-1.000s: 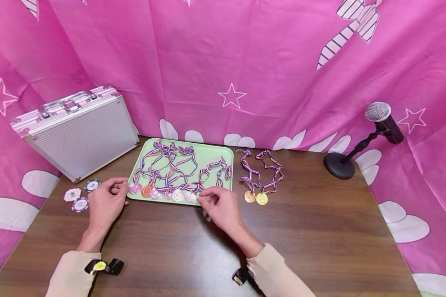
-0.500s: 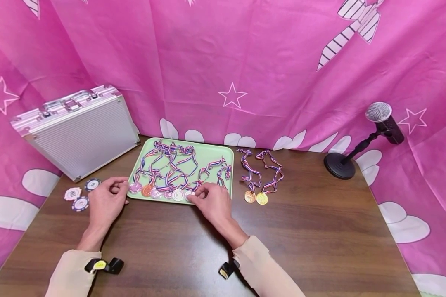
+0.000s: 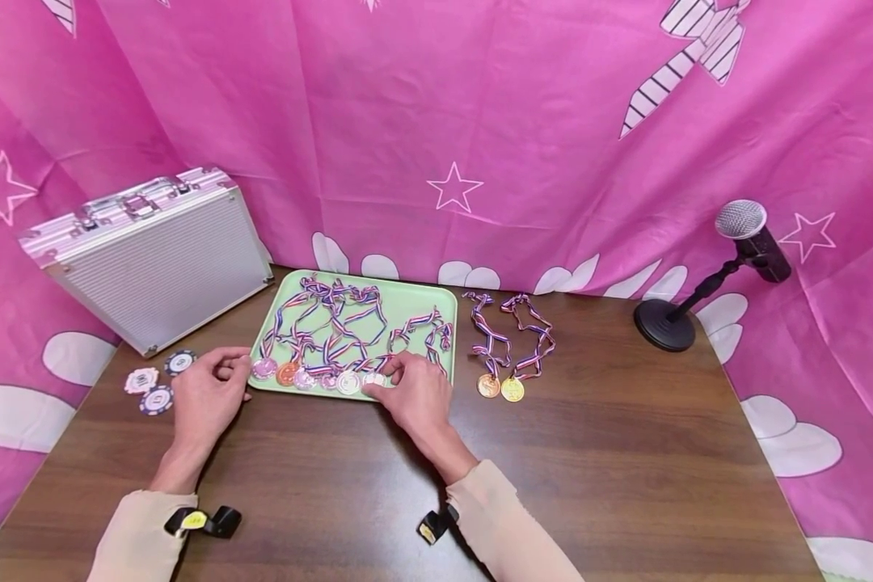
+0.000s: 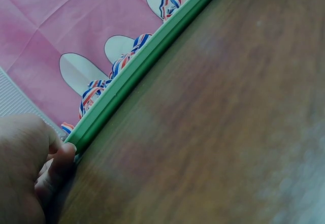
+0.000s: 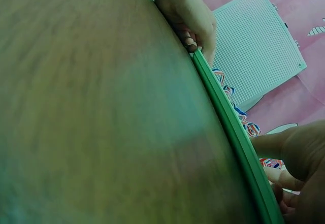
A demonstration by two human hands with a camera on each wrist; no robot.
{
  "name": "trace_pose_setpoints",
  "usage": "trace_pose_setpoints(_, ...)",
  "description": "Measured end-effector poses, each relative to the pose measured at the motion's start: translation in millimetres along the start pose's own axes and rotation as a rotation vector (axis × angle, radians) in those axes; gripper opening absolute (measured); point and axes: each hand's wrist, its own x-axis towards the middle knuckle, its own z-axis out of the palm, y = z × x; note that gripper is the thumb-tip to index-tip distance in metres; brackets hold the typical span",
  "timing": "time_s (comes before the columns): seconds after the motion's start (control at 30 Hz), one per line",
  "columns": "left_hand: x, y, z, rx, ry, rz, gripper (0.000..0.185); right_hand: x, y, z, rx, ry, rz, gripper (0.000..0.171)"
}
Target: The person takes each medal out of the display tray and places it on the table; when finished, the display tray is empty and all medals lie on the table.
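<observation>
Medals [image 3: 320, 378] are lying in a row along the near edge of the green tray [image 3: 415, 301], their striped ribbons [image 3: 335, 323] tangling across it. Your right hand [image 3: 415, 396] is reaching over the tray's near rim, its fingers curling onto the pale medal [image 3: 373, 378] at the row's right end; whether they are actually pinching it, you cannot tell. Your left hand [image 3: 205, 396] is resting on the wooden table [image 3: 589, 469] with loosely curled fingers touching the tray's near left corner, holding nothing. Poker chips [image 3: 153, 382] are sitting just left of that hand, before the aluminium case [image 3: 153, 259]. Two more medals [image 3: 500, 388] are lying on the table right of the tray.
</observation>
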Motion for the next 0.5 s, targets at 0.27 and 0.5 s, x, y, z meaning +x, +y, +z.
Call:
trace_pose_setpoints(0.27, 1.1, 1.6, 1.5, -0.014, 0.021, 0.009, 0.028, 1.8, 22.5, 17.6, 0.189, 0.058, -0.047, 0.023)
trace_pose_setpoints(0.5, 0.4, 2.7, 0.5, -0.017, 0.02, -0.005, 0.029, -2.2, 9.3, -10.4, 0.441, 0.027, -0.044, 0.009)
